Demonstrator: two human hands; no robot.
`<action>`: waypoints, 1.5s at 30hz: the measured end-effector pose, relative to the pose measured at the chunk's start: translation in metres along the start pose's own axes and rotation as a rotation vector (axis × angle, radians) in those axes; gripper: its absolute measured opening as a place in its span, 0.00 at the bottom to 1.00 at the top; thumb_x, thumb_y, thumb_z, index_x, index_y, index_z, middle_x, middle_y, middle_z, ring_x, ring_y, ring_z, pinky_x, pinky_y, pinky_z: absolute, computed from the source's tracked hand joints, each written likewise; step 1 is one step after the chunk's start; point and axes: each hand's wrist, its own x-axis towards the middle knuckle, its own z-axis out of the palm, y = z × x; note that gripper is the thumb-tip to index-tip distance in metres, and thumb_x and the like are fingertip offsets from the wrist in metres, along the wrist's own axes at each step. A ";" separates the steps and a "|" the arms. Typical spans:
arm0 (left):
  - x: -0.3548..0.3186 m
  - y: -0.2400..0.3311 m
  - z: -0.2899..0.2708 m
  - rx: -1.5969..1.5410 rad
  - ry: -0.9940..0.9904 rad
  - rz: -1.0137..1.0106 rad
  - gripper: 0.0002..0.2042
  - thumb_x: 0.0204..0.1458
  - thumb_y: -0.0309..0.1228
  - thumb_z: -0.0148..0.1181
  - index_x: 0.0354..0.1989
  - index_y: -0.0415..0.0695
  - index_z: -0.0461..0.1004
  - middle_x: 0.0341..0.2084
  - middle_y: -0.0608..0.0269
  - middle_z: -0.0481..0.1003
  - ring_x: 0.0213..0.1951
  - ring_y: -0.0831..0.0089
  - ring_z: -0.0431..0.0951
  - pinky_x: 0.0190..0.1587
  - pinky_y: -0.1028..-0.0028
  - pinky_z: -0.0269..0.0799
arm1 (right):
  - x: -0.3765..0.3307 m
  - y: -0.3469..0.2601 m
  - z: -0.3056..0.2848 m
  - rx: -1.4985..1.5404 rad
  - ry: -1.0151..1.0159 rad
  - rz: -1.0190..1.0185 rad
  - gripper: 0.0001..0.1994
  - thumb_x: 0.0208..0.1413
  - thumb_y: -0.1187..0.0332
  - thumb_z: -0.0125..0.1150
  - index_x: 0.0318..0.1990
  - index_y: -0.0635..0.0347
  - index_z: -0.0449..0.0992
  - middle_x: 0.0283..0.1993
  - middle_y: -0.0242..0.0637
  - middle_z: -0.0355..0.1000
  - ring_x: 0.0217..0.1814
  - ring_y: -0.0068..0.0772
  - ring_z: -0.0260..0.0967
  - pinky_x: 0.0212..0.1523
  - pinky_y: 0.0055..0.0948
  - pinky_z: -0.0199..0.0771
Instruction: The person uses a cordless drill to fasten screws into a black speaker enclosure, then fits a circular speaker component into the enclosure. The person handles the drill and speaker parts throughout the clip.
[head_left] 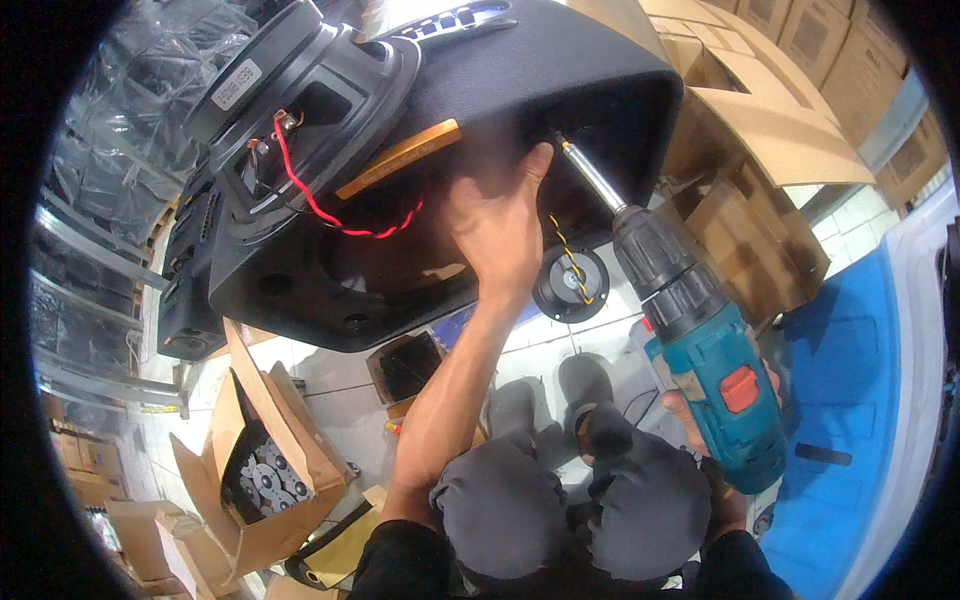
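My right hand (686, 418) is closed round the handle of a teal and black cordless drill (715, 375). Its long silver bit (592, 175) points up and away, with the tip at the dark face of a black speaker cabinet (560, 80). My left hand (500, 225) reaches to the same cabinet, thumb stretched out near the bit's tip and apart from the other fingers, which are partly blurred and shaded. A large speaker driver (330, 110) rests on the cabinet at the left. A red wire (300, 185) runs from it toward the cabinet's opening.
A small round black speaker part (570, 284) with a yellow-black wire is right of my left wrist. An open carton (300, 450) of round metal parts stands at lower left. More cartons (760, 240) and a blue plastic surface (840, 400) are at the right.
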 end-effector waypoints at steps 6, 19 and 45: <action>0.001 -0.013 0.003 0.096 0.039 0.010 0.22 0.43 0.42 0.76 0.20 0.35 0.72 0.21 0.63 0.74 0.25 0.74 0.68 0.31 0.69 0.66 | 0.008 -0.008 -0.012 -0.070 -0.232 0.156 0.41 0.32 0.41 0.77 0.51 0.59 0.72 0.46 0.42 0.72 0.45 0.47 0.71 0.48 0.43 0.70; 0.002 -0.014 0.003 0.099 0.032 0.012 0.19 0.43 0.41 0.75 0.25 0.35 0.76 0.23 0.63 0.77 0.25 0.75 0.71 0.34 0.71 0.68 | 0.008 -0.001 -0.001 -0.024 0.118 -0.226 0.24 0.33 0.44 0.78 0.33 0.48 0.82 0.28 0.32 0.77 0.27 0.33 0.74 0.30 0.34 0.74; -0.002 -0.008 0.005 -0.199 -0.002 0.062 0.18 0.45 0.38 0.74 0.24 0.36 0.74 0.19 0.68 0.74 0.22 0.78 0.67 0.28 0.73 0.65 | -0.001 -0.022 0.008 -0.128 0.167 -0.175 0.28 0.37 0.46 0.76 0.43 0.52 0.78 0.33 0.39 0.78 0.31 0.41 0.76 0.32 0.39 0.76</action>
